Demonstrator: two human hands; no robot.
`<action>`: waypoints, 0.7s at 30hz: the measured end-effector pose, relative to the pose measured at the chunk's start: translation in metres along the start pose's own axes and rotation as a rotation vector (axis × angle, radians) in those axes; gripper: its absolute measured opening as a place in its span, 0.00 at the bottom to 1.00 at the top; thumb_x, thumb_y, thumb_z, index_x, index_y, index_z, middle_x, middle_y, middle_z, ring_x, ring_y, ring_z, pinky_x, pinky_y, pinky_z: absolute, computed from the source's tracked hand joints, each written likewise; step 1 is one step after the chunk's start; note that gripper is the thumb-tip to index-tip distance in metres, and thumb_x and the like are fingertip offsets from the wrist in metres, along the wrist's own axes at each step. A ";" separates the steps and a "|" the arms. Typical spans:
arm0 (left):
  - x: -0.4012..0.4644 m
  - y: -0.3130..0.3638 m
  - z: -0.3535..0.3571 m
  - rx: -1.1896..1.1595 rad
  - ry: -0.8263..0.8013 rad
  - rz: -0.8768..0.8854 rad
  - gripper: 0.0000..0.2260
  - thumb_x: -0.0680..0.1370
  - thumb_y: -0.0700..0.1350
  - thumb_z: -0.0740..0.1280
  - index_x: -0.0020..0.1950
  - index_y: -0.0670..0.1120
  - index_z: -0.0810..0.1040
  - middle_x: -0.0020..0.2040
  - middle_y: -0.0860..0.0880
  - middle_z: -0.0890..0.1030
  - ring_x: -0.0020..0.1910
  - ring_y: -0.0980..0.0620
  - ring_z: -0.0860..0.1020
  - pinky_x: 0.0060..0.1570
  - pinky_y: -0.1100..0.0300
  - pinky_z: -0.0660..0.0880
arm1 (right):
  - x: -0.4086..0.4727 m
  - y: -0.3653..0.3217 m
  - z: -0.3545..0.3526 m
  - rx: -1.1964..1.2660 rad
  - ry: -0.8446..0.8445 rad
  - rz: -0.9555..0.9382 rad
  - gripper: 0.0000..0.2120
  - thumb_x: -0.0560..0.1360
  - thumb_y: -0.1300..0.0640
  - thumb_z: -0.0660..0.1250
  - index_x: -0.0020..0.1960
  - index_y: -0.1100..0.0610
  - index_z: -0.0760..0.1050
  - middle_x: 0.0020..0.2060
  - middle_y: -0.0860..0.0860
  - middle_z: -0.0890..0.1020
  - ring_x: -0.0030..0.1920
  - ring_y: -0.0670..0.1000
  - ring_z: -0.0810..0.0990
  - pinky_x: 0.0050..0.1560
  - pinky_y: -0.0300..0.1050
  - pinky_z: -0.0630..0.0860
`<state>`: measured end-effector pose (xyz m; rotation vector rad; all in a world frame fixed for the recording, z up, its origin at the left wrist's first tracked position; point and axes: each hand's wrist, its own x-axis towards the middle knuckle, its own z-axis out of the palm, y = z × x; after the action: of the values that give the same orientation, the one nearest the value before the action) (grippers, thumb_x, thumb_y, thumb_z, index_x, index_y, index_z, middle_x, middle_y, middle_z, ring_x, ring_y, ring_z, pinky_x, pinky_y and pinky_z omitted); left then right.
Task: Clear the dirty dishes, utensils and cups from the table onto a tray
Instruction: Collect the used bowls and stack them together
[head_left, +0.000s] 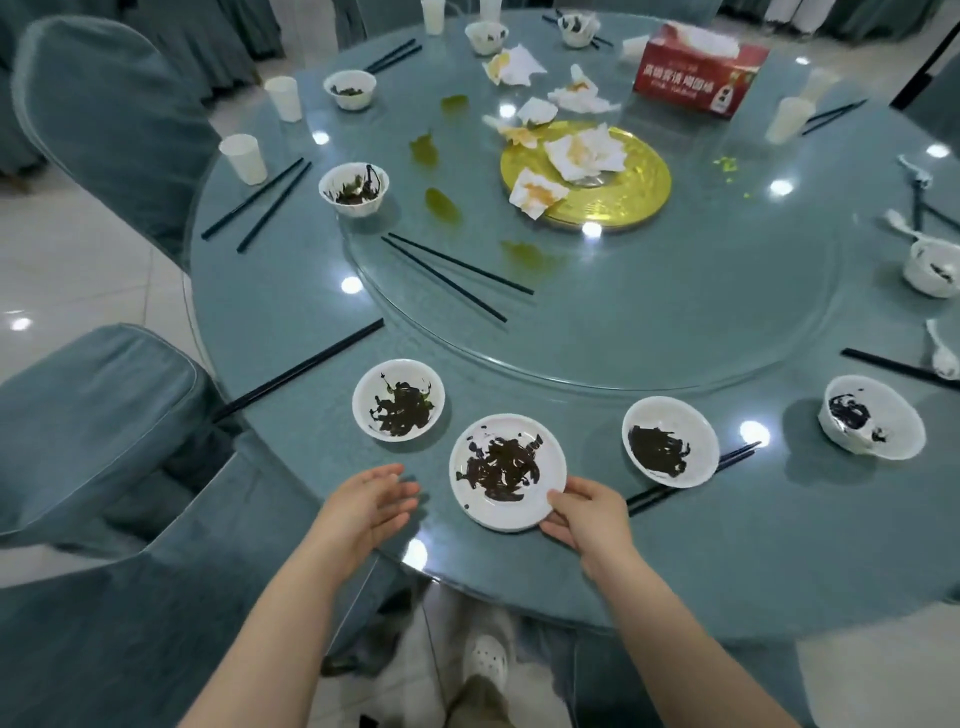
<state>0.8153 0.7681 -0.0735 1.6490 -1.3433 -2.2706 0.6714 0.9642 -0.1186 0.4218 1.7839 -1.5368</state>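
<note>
The fingers (558, 506) of the right hand (589, 512) are pinched on the near rim of a sauce-smeared white plate (506, 470) at the bench (753, 545) edge. The left hand (366, 501) is held open just beside the plate, touching nothing. The plate is best lifted level and supported from beneath. Dark residue is seen in the bowl (398, 400) to the left and the bowl (670, 441) to the right. No tray is visible.

Bare tabletop (322, 457) lies left of the plate (507, 472); bowls (398, 400) crowd behind it.
</note>
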 end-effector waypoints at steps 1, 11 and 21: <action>0.002 0.000 0.000 -0.013 0.006 -0.006 0.07 0.81 0.39 0.59 0.58 0.44 0.74 0.46 0.44 0.82 0.44 0.48 0.80 0.44 0.58 0.76 | 0.001 -0.001 0.000 0.010 -0.007 -0.005 0.07 0.75 0.66 0.67 0.50 0.57 0.76 0.42 0.55 0.84 0.36 0.51 0.82 0.31 0.38 0.79; 0.040 0.022 0.006 -0.141 0.132 -0.019 0.03 0.80 0.42 0.62 0.50 0.43 0.69 0.44 0.41 0.81 0.40 0.47 0.80 0.42 0.56 0.78 | -0.006 0.000 -0.043 0.263 0.149 0.075 0.07 0.78 0.56 0.66 0.51 0.61 0.75 0.44 0.57 0.82 0.41 0.54 0.83 0.34 0.39 0.79; 0.073 0.048 0.006 -0.135 0.225 0.035 0.06 0.80 0.36 0.61 0.44 0.42 0.70 0.38 0.43 0.76 0.29 0.53 0.78 0.23 0.67 0.76 | 0.006 -0.033 -0.069 0.439 0.290 0.162 0.13 0.80 0.53 0.61 0.44 0.62 0.73 0.35 0.56 0.83 0.29 0.52 0.83 0.21 0.33 0.74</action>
<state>0.7578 0.7070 -0.0976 1.7575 -1.1339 -2.0338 0.6236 1.0211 -0.0982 1.0226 1.5604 -1.8184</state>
